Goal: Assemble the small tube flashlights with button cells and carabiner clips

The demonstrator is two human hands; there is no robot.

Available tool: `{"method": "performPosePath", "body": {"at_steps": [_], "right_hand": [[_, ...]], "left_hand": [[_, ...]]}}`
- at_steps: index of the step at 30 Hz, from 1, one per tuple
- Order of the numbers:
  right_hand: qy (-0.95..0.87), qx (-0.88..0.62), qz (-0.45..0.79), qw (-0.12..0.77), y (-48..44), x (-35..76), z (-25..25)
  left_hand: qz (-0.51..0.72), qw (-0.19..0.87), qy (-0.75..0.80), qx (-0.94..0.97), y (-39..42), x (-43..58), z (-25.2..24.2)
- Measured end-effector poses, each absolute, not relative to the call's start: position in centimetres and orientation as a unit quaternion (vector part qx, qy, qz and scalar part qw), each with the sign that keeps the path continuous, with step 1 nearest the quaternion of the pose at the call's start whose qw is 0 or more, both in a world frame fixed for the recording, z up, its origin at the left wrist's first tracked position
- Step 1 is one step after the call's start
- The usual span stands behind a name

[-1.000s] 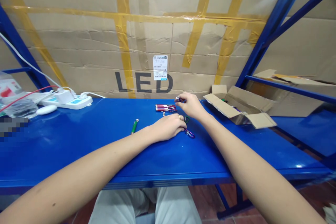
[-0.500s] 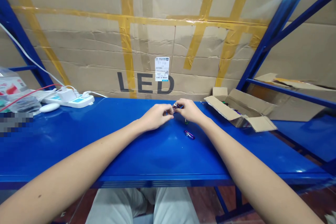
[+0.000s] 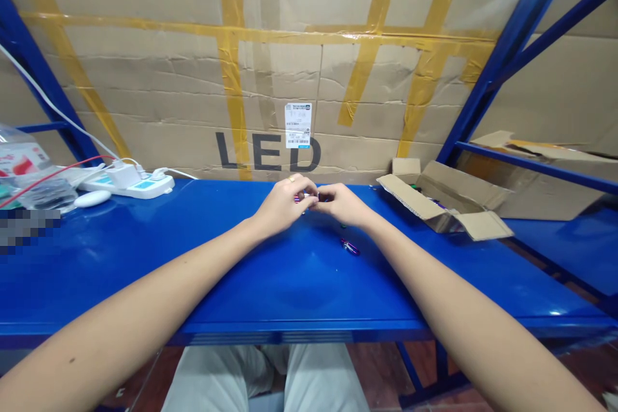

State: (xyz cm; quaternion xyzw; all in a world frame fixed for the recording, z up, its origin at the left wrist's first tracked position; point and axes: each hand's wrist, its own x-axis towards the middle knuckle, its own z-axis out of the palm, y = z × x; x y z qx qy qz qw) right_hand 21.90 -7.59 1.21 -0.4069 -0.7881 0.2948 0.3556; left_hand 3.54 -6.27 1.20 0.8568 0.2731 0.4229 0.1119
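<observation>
My left hand (image 3: 286, 204) is closed around a small shiny purple and silver piece (image 3: 300, 197), partly hidden by the fingers. Against its fingertips, the fingers of my right hand (image 3: 344, 205) pinch together at the piece's right end; what exactly lies between them is too small to make out. On the blue table (image 3: 270, 290), just nearer to me than the right hand, lies another shiny purple and silver piece (image 3: 349, 246), slim and oblong, resembling a carabiner. A bit of something green (image 3: 343, 226) shows below the right hand, mostly covered.
An open cardboard box (image 3: 444, 203) with small items inside stands at the right. White power strips (image 3: 145, 187) with cables and a clear plastic bottle (image 3: 29, 167) are at the left. A large taped carton (image 3: 183, 96) closes off the back; blue rack posts (image 3: 502, 71) rise beside it.
My left hand has turned, its fingers curling over the purple and silver piece, which now lies inside its grip. The right fingertips have moved slightly left, up against the left ones.
</observation>
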Motion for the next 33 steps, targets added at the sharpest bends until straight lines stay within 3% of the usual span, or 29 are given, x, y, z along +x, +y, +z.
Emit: {"method": "performPosePath", "body": {"at_steps": [9,11,13,15,17,20,23,28,33], "right_hand": [[-0.797,-0.455,0.202,0.343,-7.9,21.7,1.2],[-0.802,-0.498,0.176,0.277,-8.6,22.2,2.3],[-0.8,-0.554,0.169,0.155,-9.5,22.9,3.8],[-0.805,-0.563,0.18,0.058,-10.6,23.5,5.1],[-0.803,-0.571,0.172,0.017,-11.2,23.8,5.5],[-0.809,-0.565,0.165,0.0,-11.4,23.9,4.7],[-0.821,-0.544,0.171,-0.016,-11.2,23.7,3.6],[-0.823,-0.537,0.177,-0.056,-11.4,23.0,3.8],[-0.836,-0.518,0.18,0.011,-11.2,22.6,4.1]], "left_hand": [[0.456,0.189,0.336,0.802,-6.1,4.0,0.9],[0.472,0.22,0.343,0.782,-6.0,4.1,0.9],[0.48,0.267,0.348,0.76,-5.9,4.1,0.9],[0.488,0.355,0.342,0.72,-5.9,4.2,1.1],[0.488,0.485,0.311,0.656,-5.9,4.3,1.3],[0.453,0.661,0.231,0.552,-5.9,4.1,1.6],[0.409,0.753,0.179,0.483,-5.9,3.6,2.1],[0.39,0.791,0.146,0.448,-6.3,3.1,3.0],[0.386,0.805,0.129,0.432,-6.7,2.9,3.3]]}}
